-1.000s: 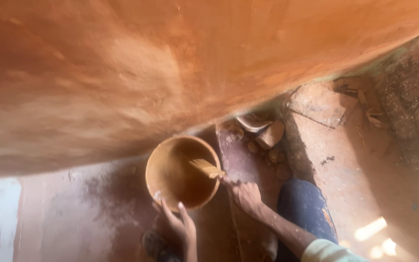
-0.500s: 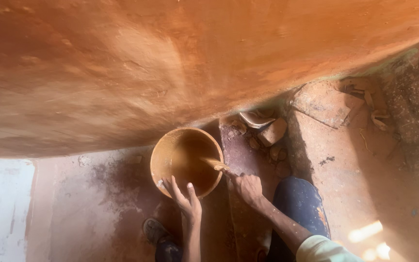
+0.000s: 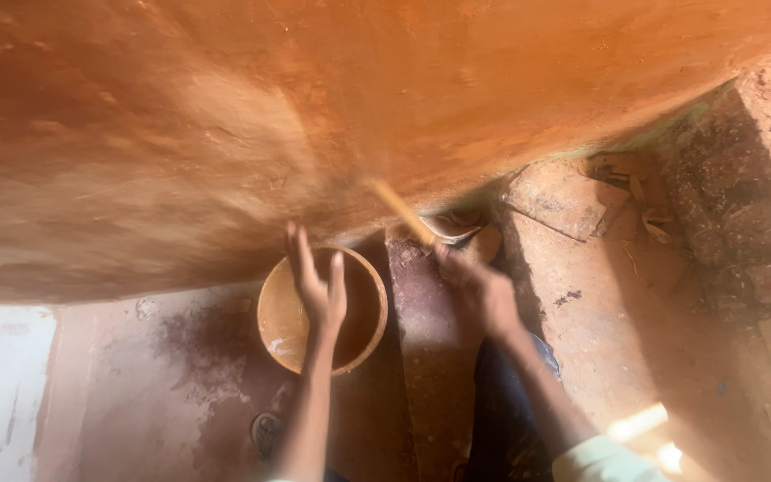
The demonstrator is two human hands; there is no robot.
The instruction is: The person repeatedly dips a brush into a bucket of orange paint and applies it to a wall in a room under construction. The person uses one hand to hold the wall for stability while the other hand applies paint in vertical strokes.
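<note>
Orange plastered wall (image 3: 225, 134) looms above; right hand (image 3: 484, 295) grips a wooden stick (image 3: 401, 211), left hand (image 3: 319, 286) spread open, empty, over the bowl (image 3: 283, 326).

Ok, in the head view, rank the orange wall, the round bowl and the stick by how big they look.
1. Orange wall, filling most of the picture, though nearest the camera.
2. Round bowl on the floor.
3. Stick in the right hand, thin and blurred.

Orange wall (image 3: 359, 116) close overhead; bowl (image 3: 274, 326) below, open floor (image 3: 136, 393) leftward.
</note>
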